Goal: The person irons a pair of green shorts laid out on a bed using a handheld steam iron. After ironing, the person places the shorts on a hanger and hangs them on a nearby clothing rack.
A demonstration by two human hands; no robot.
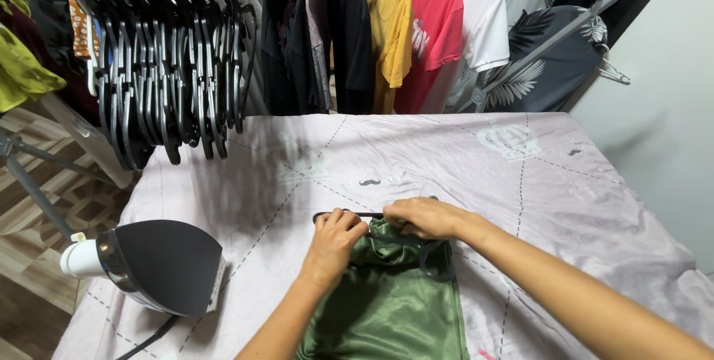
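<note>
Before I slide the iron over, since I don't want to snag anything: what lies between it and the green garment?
In the head view, only bare pale bedsheet separates the iron from the green garment; the left hand rests on the garment's near edge.

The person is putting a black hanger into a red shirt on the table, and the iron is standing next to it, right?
Not quite. The head view shows both hands, left hand and right hand, working the black hanger into a green garment, not red. The iron does stand beside it.
</note>
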